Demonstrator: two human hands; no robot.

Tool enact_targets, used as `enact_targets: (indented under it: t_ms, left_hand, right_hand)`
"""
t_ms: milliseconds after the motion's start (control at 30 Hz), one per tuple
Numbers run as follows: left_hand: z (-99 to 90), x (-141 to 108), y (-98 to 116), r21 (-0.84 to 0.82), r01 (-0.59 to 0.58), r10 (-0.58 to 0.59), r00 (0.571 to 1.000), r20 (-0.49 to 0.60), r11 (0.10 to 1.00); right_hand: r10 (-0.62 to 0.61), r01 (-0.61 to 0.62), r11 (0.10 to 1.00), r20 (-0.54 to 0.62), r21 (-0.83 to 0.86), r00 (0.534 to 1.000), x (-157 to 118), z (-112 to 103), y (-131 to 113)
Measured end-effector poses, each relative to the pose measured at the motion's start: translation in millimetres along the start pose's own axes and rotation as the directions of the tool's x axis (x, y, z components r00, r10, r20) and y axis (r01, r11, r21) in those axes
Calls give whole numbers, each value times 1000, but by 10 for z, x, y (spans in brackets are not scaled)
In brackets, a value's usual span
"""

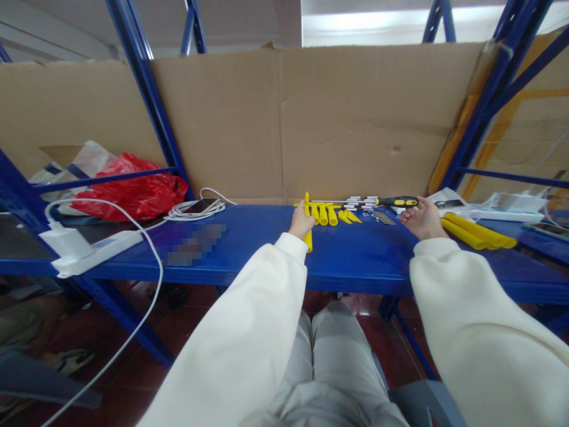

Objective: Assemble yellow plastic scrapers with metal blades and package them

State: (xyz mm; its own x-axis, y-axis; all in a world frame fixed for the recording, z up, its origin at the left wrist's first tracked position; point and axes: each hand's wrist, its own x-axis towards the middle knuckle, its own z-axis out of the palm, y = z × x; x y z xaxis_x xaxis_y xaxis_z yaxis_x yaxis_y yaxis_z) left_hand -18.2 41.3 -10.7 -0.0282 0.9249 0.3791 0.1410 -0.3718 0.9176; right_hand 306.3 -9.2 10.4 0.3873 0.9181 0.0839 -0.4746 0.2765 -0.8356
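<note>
While your left hand (pixel 301 220) has fingers closed on a yellow piece (pixel 309 242) at the desk (pixel 368 255), right hand (pixel 423 220) half-curled by the screwdriver (pixel 399 201), hold unclear, a sideways drag could scatter your neighbouring tubes (pixel 332 216).

Wears a long, loose left sleeve (pixel 240 320) and a matching right sleeve (pixel 480 320) in plain cream-white, thick-looking cloth, full along the forearm, softly folded, and gathered at the wrist into a left cuff (pixel 291 245) and a right cuff (pixel 430 247) of the same pale colour. Leaves the left hand (pixel 301 221) and the right hand (pixel 421 220) bare beyond them. Also wears light grey trousers (pixel 340 338), smooth over the knees and creased toward the lap.
</note>
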Motion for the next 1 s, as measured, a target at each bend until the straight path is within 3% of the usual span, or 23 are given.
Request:
enact_targets:
  t_ms: [433, 700, 1000]
  left_hand:
    - [15, 39, -56, 38, -39, 39, 999, 1, 999]
    - [29, 45, -60, 42, -44, 45, 999, -11, 998]
    - [19, 36, -54, 45, -65, 64, 998, 18, 997]
  right_hand:
    - [-14, 11, 997, -39, -71, 999, -26, 55, -5]
    - [60, -59, 998, -89, 15, 994, -55, 67, -9]
    - [51, -49, 999, -119, 25, 992, -196, 194, -27]
